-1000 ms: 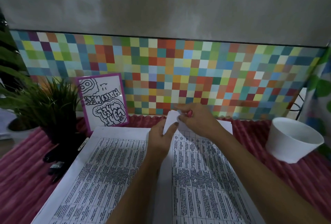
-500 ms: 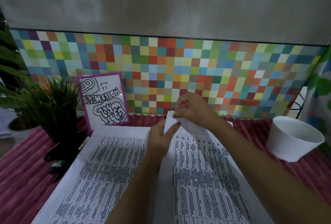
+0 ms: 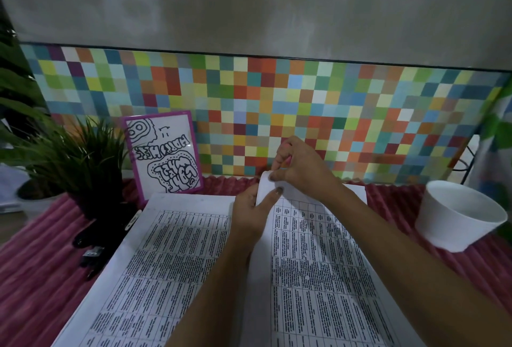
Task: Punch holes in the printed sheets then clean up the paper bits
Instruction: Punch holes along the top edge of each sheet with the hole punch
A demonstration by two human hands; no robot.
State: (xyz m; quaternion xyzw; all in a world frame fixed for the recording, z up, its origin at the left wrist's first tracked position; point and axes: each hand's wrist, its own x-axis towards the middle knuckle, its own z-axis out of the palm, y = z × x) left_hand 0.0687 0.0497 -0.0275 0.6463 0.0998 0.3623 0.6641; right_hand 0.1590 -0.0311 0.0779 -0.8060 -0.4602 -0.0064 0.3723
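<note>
Two printed sheets lie side by side on a pink ribbed cloth point(image 3: 41, 277): the left sheet point(image 3: 166, 249) lies flat, and the right sheet point(image 3: 318, 263) has its far left corner curled up. My left hand point(image 3: 250, 216) pinches that raised corner, thumb on top. Just beyond it, my right hand point(image 3: 300, 165) is curled at the corner's edge and grips a small pink tool point(image 3: 288, 159), mostly hidden between its fingers. I cannot tell whether the paper sits inside the tool.
A white bowl point(image 3: 465, 216) stands on the cloth at the right. At the left are a potted green plant point(image 3: 74, 163), a purple-framed drawing point(image 3: 163, 152) and dark objects point(image 3: 91, 238) beside the left sheet. A colourful checkered panel point(image 3: 277, 102) closes the back.
My right hand has risen from the sheet's far edge with the pink tool, and the sheet's corner has curled up with it. My left hand has kept its pinch.
</note>
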